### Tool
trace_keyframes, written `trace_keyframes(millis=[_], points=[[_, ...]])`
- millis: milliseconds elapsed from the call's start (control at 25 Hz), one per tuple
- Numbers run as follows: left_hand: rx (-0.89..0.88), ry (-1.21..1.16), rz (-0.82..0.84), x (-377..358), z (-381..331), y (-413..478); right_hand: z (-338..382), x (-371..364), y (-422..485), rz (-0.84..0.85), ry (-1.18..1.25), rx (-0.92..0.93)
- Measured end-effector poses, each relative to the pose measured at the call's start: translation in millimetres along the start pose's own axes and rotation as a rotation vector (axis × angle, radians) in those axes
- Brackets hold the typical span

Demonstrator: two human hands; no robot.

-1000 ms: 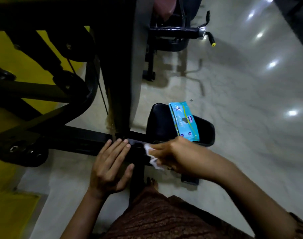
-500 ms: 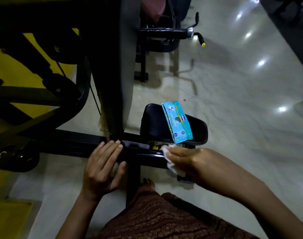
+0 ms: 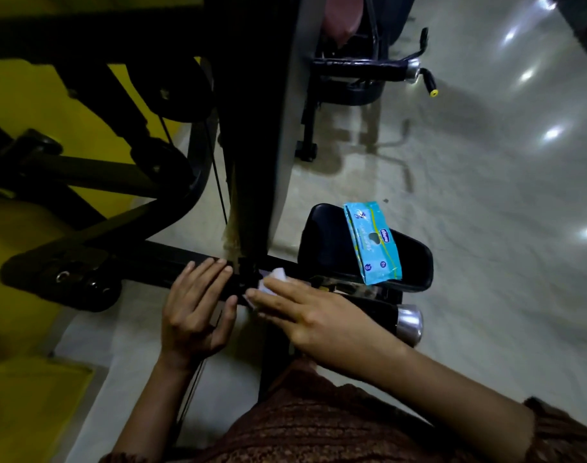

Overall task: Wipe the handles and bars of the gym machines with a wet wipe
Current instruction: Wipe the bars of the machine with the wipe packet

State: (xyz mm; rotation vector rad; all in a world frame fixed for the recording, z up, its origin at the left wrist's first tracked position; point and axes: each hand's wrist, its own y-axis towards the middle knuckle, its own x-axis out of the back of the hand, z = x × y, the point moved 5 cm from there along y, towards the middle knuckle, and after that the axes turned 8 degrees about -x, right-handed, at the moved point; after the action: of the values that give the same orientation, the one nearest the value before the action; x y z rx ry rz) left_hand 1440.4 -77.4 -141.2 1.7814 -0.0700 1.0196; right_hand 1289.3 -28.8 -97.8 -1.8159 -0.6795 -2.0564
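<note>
Right hand (image 3: 313, 317), fingers flat, presses the wet wipe (image 3: 273, 274) onto the black bar (image 3: 170, 262), having slid left to beside the flat left hand (image 3: 196, 307); this stretch seems nearly covered.

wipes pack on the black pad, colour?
Light blue wipes pack with a small dark-blue logo; head view.

Black padded seat (image 3: 322, 238), blue wipes pack (image 3: 372, 243) lying on top (label up), pale floor (image 3: 485, 182)
</note>
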Motion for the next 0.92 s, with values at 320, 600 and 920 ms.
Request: trace_keyframes(millis=[320,600,920], points=[[-0.099,-0.06,-0.019,-6.1,-23.1,6.3,-30.1,45.3,-79.8,-0.079,-0.069,-0.085],[-0.126,-0.122,-0.01,-15.6,-41.5,8.3,-26.8,18.0,-38.2,-0.03,0.039,-0.061],[-0.118,-0.126,-0.034,-14.5,-38.4,7.2,-62.1,60.6,-80.1,0.251,0.032,-0.235]])
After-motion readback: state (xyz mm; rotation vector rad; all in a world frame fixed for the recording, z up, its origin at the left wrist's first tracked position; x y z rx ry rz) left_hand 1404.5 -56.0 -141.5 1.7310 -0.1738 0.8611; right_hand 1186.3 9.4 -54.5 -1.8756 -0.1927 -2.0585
